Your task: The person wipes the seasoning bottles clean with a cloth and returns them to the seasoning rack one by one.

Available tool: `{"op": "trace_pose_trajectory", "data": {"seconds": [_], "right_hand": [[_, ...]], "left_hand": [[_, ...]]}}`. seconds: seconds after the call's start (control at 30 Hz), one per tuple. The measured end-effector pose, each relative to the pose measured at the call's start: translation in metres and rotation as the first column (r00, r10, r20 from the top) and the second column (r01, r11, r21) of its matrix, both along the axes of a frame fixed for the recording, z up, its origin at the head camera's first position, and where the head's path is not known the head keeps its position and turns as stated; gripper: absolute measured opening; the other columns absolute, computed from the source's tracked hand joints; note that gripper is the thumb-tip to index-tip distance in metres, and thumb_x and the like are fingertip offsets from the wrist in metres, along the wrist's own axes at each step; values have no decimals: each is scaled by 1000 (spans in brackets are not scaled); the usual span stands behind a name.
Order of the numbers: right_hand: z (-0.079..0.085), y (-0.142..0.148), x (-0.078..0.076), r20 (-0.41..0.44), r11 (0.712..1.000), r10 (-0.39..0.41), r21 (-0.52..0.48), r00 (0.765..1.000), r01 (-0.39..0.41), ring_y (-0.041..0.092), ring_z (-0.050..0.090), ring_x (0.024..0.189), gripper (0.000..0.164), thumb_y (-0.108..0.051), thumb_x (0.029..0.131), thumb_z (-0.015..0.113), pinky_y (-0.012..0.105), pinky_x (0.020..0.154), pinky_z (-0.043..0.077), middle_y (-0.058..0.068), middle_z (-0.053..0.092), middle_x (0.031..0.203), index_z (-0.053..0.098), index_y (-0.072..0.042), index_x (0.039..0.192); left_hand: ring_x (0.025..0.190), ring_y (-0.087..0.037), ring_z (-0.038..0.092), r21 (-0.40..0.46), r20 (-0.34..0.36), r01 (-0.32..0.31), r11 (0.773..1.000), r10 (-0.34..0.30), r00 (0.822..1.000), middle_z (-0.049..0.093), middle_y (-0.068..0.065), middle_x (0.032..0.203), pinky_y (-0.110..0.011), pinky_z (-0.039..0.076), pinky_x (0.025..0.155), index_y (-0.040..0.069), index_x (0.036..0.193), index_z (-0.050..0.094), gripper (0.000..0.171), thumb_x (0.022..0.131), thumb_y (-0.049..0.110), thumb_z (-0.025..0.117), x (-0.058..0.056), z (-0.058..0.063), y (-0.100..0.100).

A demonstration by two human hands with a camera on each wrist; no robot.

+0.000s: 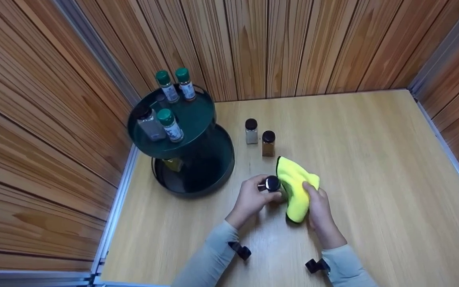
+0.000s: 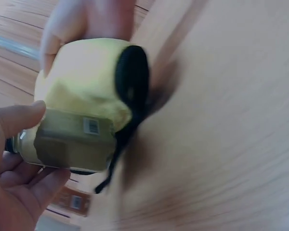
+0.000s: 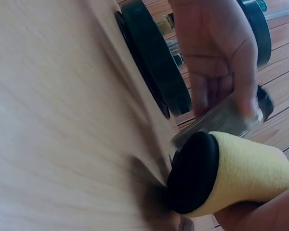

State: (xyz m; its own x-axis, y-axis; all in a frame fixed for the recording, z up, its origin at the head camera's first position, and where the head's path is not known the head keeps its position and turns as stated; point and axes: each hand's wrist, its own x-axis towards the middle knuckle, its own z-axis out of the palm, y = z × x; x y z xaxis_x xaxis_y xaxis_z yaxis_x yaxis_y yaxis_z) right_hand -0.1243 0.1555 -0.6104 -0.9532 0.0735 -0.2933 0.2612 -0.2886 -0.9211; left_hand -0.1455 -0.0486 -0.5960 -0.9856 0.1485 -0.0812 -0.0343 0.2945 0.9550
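Note:
My left hand (image 1: 253,195) grips a small glass spice jar (image 2: 74,142) with a black cap (image 1: 272,183), thumb on one side and fingers on the other. Inside the jar is a brownish powder, and a small barcode label shows on its side in the left wrist view. My right hand (image 1: 319,205) holds a folded yellow cloth (image 1: 296,187) with black edging, pinched under the thumb. In the left wrist view the cloth lies against the jar's side. Both hands are just above the wooden table.
A dark green two-tier round rack (image 1: 197,131) stands at the left, with green-capped bottles (image 1: 170,125) and a black-capped jar (image 1: 152,125) on top. Two black-capped jars, one pale (image 1: 251,131) and one brown (image 1: 268,143), stand beyond my hands. Wood-panelled walls (image 1: 249,48) border the table (image 1: 373,167).

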Motion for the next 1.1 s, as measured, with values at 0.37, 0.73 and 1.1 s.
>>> {"op": "trace_pose_trajectory", "data": {"seconds": [0.37, 0.73, 1.1], "right_hand": [[18, -26, 13, -148, 986, -84, -156, 985, 61, 16, 64, 107, 41, -31, 111, 42, 29, 95, 52, 4, 65, 115, 48, 2, 135], [30, -18, 7, 55, 975, 96, -204, 994, -83, 18, 66, 112, 44, -36, 110, 41, 33, 95, 55, 5, 69, 122, 49, -2, 136], [17, -6, 7, -67, 965, -78, -254, 995, 58, 17, 66, 96, 36, -33, 110, 43, 31, 83, 55, 3, 67, 104, 53, -2, 123]], "left_hand": [[116, -16, 66, 314, -203, 48, 948, 18, 979, 69, -5, 124, -30, 54, 98, 6, 125, 66, 48, 82, 6, 85, 13, 40, 3], [122, -19, 63, 278, -355, 137, 951, -31, 934, 64, -5, 132, -34, 52, 103, 12, 135, 62, 50, 88, 13, 80, 17, 24, -8], [116, -19, 66, 251, -370, 127, 960, -27, 929, 65, -11, 128, -34, 54, 99, 2, 132, 62, 50, 86, 8, 81, 11, 15, -12]]}}
